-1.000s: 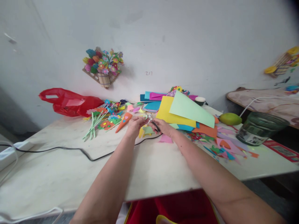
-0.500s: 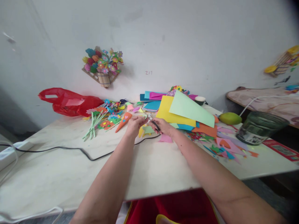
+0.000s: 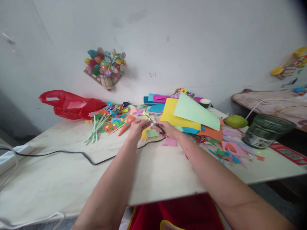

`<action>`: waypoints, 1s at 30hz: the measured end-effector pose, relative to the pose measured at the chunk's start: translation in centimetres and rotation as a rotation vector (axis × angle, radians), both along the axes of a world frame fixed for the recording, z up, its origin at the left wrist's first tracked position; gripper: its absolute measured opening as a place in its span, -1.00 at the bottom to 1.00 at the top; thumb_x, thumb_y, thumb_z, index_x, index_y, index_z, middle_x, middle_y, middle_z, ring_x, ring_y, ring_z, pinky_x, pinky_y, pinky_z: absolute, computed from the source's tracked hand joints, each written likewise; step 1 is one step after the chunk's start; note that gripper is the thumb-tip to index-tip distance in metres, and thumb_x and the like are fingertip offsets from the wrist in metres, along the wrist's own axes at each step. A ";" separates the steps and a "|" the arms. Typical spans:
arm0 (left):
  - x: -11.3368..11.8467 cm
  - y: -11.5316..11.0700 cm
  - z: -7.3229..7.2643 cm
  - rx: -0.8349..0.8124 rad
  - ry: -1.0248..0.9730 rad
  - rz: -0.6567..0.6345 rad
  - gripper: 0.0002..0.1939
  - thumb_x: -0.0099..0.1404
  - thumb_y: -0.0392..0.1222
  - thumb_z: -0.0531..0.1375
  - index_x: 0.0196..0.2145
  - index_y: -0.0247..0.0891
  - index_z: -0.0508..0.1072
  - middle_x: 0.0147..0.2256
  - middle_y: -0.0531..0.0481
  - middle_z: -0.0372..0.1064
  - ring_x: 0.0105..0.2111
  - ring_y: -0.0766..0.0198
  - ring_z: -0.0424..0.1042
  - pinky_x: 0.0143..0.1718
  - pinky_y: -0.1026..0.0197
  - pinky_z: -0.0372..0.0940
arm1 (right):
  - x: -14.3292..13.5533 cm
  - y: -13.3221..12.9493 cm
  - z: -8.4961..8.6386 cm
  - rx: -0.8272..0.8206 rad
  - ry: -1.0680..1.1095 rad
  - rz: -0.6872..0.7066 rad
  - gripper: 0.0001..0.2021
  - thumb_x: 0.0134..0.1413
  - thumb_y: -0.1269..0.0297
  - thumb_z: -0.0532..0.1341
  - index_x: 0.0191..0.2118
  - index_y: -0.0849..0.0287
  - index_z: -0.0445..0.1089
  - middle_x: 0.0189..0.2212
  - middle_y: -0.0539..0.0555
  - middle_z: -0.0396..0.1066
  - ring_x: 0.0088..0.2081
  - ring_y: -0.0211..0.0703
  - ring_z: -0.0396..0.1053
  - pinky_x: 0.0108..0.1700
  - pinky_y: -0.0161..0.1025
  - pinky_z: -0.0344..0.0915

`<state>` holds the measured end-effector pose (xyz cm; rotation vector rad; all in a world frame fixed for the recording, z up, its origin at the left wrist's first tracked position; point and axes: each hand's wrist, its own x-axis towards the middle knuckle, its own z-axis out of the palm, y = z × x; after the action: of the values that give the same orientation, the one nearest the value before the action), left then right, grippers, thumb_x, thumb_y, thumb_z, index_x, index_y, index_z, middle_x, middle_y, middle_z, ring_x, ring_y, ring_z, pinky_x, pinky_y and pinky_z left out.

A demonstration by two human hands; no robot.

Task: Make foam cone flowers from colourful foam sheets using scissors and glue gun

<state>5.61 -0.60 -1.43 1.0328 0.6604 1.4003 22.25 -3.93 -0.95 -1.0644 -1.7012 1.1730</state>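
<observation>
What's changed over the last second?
Very little: the left hand and the tips of the scissors shifted slightly left. Nothing was visibly taken or released; the right hand still holds the scissors. The orange cone and red bag stayed put.

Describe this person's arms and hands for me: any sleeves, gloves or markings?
The left hand and right hand wear no gloves. No sleeves cover the forearms in view. A small dark spot marks the right forearm. A red garment with yellow edging shows below.

pale wall point(image 3: 192, 41) | white table point(image 3: 163, 179) | patterned tabletop point(image 3: 273, 107), right | grey floor point(image 3: 262, 199)
</observation>
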 end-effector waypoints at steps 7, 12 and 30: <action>-0.1 0.1 -0.1 0.016 0.020 -0.002 -0.73 -0.23 -0.12 0.41 -0.59 -0.31 0.46 -0.54 -0.02 0.45 -0.39 0.16 0.51 -0.08 0.04 0.33 | 0.3 1.0 -1.1 -0.016 0.020 0.017 -0.78 -0.03 0.13 0.21 -0.39 0.21 0.29 -0.69 -0.14 0.16 -0.73 -0.44 0.11 -0.74 -0.46 -0.07; -0.3 0.2 -0.3 0.029 0.048 -0.004 -0.71 -0.20 -0.11 0.42 -0.58 -0.31 0.44 -0.54 -0.03 0.45 -0.38 0.16 0.52 -0.09 0.05 0.34 | 0.3 0.9 -0.9 -0.038 0.038 0.026 -0.78 -0.05 0.15 0.24 -0.36 0.21 0.31 -0.68 -0.15 0.15 -0.72 -0.45 0.10 -0.73 -0.47 -0.02; -0.4 0.3 -0.4 0.014 0.116 -0.043 -0.64 -0.16 -0.07 0.43 -0.46 -0.33 0.45 -0.46 -0.09 0.50 -0.45 0.22 0.51 -0.17 0.11 0.38 | 0.1 -0.2 0.3 -0.044 0.027 0.015 -0.66 -0.05 -0.01 0.24 -0.38 0.20 0.26 -0.63 -0.10 0.26 -0.69 -0.43 0.20 -0.75 -0.47 -0.01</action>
<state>5.19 -0.35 -1.86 1.1393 0.7103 1.3171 22.34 -4.15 -0.60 -1.0595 -1.6723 1.2341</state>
